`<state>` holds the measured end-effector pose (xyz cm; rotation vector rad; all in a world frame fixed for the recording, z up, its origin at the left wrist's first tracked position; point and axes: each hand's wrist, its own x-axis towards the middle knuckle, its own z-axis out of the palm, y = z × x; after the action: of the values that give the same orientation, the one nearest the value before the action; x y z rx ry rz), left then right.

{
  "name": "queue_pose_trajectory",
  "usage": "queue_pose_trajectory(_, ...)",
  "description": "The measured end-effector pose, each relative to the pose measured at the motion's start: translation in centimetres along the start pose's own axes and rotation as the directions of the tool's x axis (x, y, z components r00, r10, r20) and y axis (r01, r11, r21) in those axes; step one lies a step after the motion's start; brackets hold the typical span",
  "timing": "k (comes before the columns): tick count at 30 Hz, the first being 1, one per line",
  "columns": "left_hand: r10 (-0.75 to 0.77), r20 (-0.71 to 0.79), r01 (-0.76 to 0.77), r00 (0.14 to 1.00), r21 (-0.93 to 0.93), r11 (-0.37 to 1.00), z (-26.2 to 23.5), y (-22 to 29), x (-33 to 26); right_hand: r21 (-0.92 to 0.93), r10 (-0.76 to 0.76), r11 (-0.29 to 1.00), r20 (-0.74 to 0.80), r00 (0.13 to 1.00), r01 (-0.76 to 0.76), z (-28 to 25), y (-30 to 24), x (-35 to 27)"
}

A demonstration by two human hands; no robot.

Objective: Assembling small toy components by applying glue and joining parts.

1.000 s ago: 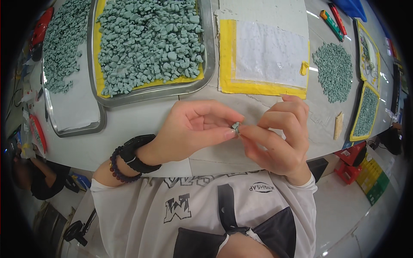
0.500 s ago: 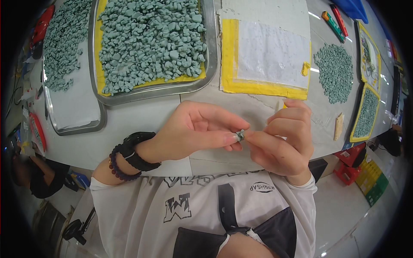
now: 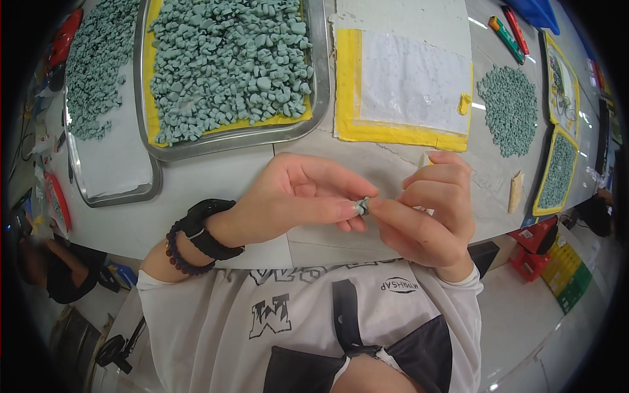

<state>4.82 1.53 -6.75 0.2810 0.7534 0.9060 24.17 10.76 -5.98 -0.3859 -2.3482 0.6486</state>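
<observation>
Near the table's front edge, my left hand (image 3: 301,200) pinches a small grey-green moulded piece (image 3: 363,206) between thumb and forefinger. My right hand (image 3: 436,213) meets it from the other side, its thumb and forefinger closed at the same piece. The fingertips hide most of that piece. Something white with a little yellow (image 3: 425,159) shows behind the right fingers; whether the hand holds it I cannot tell. Beyond my left hand, a metal tray (image 3: 242,139) carries a yellow-edged sheet heaped with similar grey-green pieces.
A yellow-taped white board (image 3: 413,85) lies beyond my right hand. Right of it are a pile of smaller green pieces (image 3: 510,111), two cutters (image 3: 508,39) and a tan strip (image 3: 515,192). Another tray (image 3: 114,196) of pieces stands at left. A person (image 3: 62,268) sits far left.
Both hands have shifted very slightly left with the small piece, and the right fingers have moved a little around it. Everything else looks the same.
</observation>
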Motion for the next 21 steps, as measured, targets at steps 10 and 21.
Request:
queue_pose_trajectory(10,-0.004,-0.018,0.004,1.0,-0.01,1.0,0.1,0.1,0.0,-0.088,-0.033,0.995,0.042,0.999,0.036,-0.1,-0.7,-0.2)
queue_pose_trajectory(21,0.197,-0.044,-0.194,0.98,0.059,0.979,0.0,-0.9,0.1,-0.04,-0.006,0.999,-0.007,1.0,0.006,0.3,0.2,0.1)
